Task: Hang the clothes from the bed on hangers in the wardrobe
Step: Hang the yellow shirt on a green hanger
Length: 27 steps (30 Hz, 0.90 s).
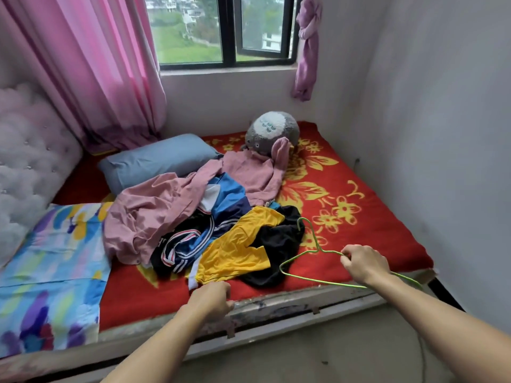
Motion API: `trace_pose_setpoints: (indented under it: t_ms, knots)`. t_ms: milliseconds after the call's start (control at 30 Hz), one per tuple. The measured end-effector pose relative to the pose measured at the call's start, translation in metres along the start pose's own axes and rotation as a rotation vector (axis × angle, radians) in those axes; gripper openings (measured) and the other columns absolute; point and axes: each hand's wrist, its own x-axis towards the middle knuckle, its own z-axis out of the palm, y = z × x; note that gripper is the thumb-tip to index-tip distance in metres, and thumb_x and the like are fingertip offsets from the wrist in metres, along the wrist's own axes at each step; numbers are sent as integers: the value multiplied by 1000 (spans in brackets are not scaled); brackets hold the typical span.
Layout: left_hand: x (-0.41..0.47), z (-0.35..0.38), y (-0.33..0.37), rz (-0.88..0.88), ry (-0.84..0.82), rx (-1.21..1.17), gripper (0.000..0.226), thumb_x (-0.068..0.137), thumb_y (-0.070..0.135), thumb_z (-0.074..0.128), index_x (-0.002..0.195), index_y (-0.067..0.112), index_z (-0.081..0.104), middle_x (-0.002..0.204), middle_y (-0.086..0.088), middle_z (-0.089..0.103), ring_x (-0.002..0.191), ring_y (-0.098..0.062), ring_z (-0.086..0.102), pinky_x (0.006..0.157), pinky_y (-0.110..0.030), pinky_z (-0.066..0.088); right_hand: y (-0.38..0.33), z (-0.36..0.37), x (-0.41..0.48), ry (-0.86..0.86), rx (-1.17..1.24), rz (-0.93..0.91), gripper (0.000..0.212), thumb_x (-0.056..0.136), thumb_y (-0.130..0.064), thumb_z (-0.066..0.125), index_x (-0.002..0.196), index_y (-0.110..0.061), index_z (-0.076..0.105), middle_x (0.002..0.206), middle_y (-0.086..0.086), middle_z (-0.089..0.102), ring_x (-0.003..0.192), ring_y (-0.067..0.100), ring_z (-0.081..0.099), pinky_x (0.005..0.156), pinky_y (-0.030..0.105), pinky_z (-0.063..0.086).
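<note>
Hands (365,265) with hanger (318,249) beside clothes (235,244)

Clothes (221,230) heaped on bed (359,217), green wire hanger (318,248) beside, perhaps touching

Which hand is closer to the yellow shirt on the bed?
Left. The left hand is right at the near hem of the yellow shirt; the right hand is off to its right, past the black garment, holding the green hanger.
</note>
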Motion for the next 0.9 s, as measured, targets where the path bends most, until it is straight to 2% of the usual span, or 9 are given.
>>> trace_pose_setpoints:
  t_ms: [133, 267, 533, 633, 767, 900]
  knots:
    - [67, -43, 2, 30, -1, 47, 31, 93, 41, 51, 114, 20, 58, 114, -4, 61, 101, -24, 59, 75, -33, 43, -9, 0, 63, -21, 152, 123, 26, 91, -34, 49, 107, -29, 69, 104, 2, 71, 98, 29, 64, 78, 36, 49]
    - [122, -64, 10, 57, -27, 57, 30, 92, 42, 52, 113, 22, 58, 113, -4, 62, 97, -24, 60, 69, -32, 43, -2, 4, 122, 2, 317, 244, 21, 90, -28, 55, 102, -24, 72, 106, 7, 72, 102, 32, 63, 82, 36, 49]
    - [239, -67, 30, 47, -147, 47, 31, 93, 45, 51, 118, 27, 57, 122, 2, 59, 107, -19, 57, 71, -29, 40, 20, 24, 282, 18, 398, 344, 20, 88, -21, 59, 101, -16, 75, 109, 15, 70, 105, 37, 62, 84, 37, 48]
    - [294, -69, 45, 9, -214, -24, 32, 92, 47, 52, 116, 27, 58, 110, 4, 62, 104, -17, 59, 69, -29, 40, 22, 41, 351, -20, 404, 346, 22, 88, -17, 58, 103, -14, 74, 109, 16, 70, 105, 37, 62, 84, 36, 48]
    - [359, -62, 62, -74, -214, -140, 27, 90, 47, 53, 111, 30, 59, 107, 6, 65, 102, -14, 59, 73, -26, 43, 27, 81, 436, -82, 427, 354, 23, 89, -17, 60, 108, -14, 72, 108, 12, 72, 104, 33, 63, 85, 34, 47]
    - [406, -39, 65, -142, -202, -253, 13, 89, 44, 52, 96, 34, 56, 86, 8, 64, 88, -14, 62, 71, -31, 47, 24, 144, 482, -171, 423, 401, 21, 89, -15, 61, 106, -13, 73, 107, 13, 71, 104, 33, 63, 85, 33, 47]
